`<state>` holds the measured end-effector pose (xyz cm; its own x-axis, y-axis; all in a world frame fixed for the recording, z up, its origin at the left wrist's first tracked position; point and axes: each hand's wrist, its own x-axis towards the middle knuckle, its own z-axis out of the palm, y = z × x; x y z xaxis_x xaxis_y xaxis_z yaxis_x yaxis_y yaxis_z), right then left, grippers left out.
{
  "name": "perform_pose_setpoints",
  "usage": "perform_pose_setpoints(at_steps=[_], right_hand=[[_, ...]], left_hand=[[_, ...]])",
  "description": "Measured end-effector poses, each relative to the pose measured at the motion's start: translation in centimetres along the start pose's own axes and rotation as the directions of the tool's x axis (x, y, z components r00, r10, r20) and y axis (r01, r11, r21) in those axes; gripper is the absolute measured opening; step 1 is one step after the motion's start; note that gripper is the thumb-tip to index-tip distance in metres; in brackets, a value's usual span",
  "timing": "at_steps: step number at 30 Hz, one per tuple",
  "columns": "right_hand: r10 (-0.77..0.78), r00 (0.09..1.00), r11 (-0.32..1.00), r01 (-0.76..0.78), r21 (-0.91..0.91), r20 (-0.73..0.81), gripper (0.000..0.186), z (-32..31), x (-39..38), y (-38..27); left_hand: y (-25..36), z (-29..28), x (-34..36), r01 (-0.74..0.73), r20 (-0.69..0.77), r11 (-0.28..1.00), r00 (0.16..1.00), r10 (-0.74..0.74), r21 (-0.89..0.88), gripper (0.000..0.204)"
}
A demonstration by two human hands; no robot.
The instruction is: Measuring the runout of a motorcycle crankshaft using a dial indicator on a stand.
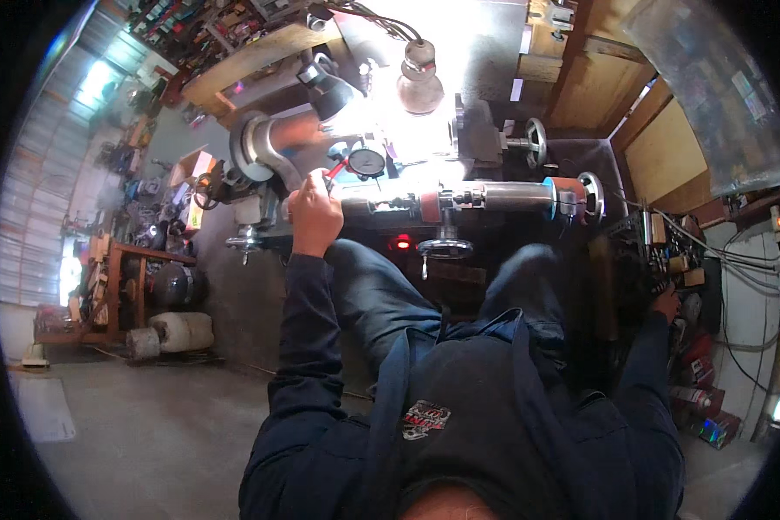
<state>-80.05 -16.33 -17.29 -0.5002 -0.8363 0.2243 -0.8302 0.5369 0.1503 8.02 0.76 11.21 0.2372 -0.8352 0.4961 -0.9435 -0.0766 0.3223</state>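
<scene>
My left hand [315, 215] is raised at the machine, closed around a slim red handle [338, 168]. Right beside the handle's upper end is a round dial gauge [367, 162] with a pale face; whether the two are joined, I cannot tell. Below the gauge runs a horizontal metal cylinder [354, 202], close to my left hand. Far to the right, my right hand [666, 303] reaches among tools on a crowded rack [674, 263]. Its fingers are dark and small there, so what they touch is hidden.
In front of me stands a lathe-like machine with a lower handwheel [445, 250], a right handwheel [591, 198] and a back handwheel [536, 143]. A black lamp [328, 90] hangs over it. Cables [728, 251] run along the right wall. A white canister [185, 332] lies at left.
</scene>
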Motion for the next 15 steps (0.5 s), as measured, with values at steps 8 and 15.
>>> perform_pose_setpoints(at_steps=[8,15], right_hand=[[-0.261,0.794,0.746,0.527,0.407,-0.549,0.037,-22.3,-13.3,-18.0],[-0.728,0.282,-0.272,0.717,0.642,-0.624,0.034,-40.9,-27.9,-31.2]], left_hand=[[0.2,1.9,1.6,0.232,-0.082,0.972,0.969,-0.235,-0.040,0.023],[6.2,0.3,-0.6,0.272,-0.433,0.959,0.858,-0.277,-0.076,0.020]])
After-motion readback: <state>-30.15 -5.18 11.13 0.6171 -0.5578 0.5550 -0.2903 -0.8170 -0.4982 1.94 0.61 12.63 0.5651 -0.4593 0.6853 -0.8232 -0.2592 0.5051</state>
